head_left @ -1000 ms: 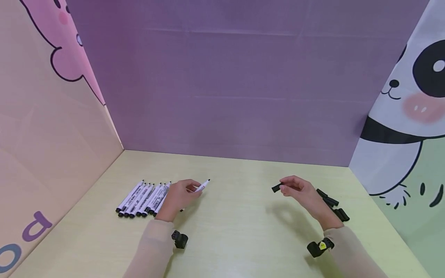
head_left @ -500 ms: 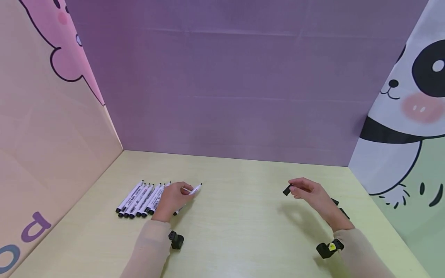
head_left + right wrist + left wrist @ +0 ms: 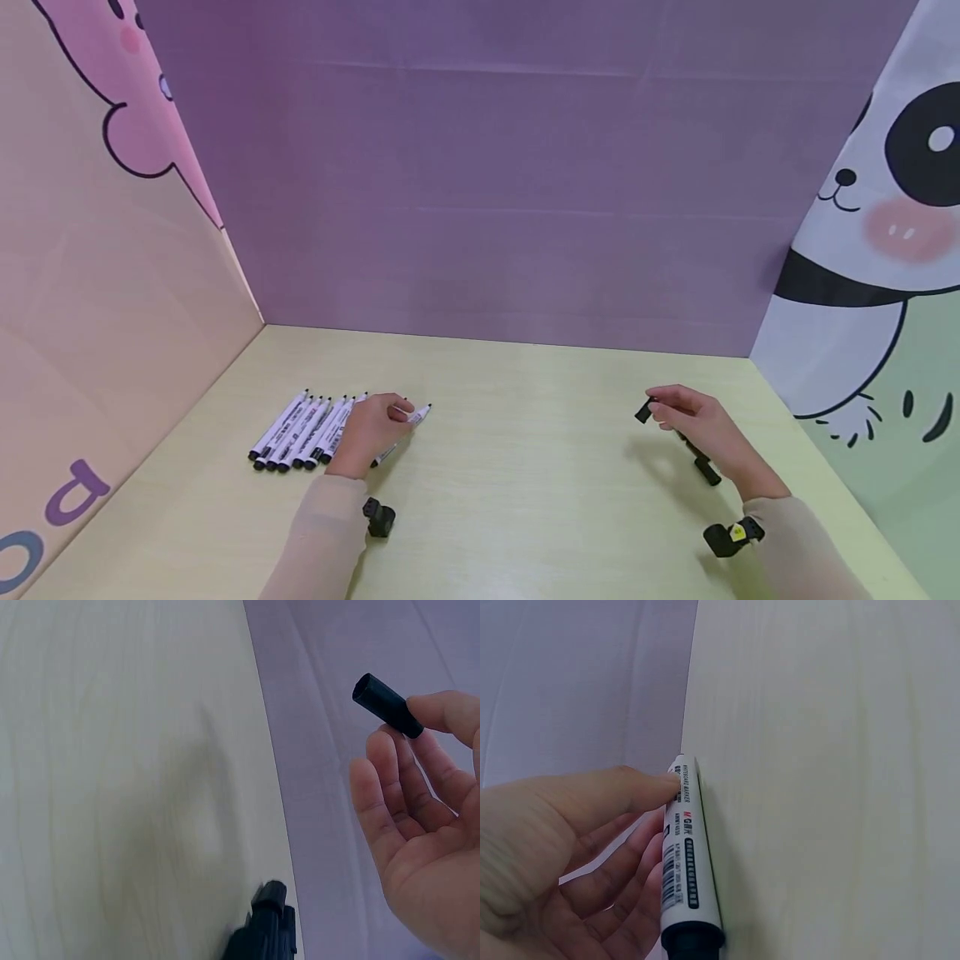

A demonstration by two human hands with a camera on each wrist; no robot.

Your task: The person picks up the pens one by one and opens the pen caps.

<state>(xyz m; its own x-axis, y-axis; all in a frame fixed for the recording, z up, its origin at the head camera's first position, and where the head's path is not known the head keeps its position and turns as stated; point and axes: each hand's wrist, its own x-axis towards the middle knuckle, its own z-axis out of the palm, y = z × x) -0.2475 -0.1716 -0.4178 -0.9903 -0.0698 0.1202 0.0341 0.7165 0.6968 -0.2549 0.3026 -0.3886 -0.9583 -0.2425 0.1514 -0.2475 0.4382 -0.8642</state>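
My left hand [image 3: 371, 433] pinches an uncapped whiteboard marker [image 3: 684, 855], white with printed text and a black end, thumb laid on its barrel. Part of that marker is hidden behind the fingers in the head view, and I cannot tell whether it touches the table. Just left of this hand lies a row of several uncapped markers [image 3: 300, 433], tips pointing away. Over the table's right side, my right hand [image 3: 693, 425] holds a black marker cap [image 3: 384, 705] between thumb and fingertips, its hollow mouth showing. More black caps [image 3: 707, 471] lie below, partly covered by that hand.
A pale wooden table [image 3: 517, 500] spans the area between both hands. Behind it rises a purple backdrop [image 3: 510, 208]. Printed panels stand at left [image 3: 112, 333] and right [image 3: 885, 350]. Each wrist carries a small black camera [image 3: 379, 518].
My right hand has moved right with the cap, toward the loose caps, and the cap has tilted. My left hand has shifted slightly left and lowered the marker toward the table beside the row.
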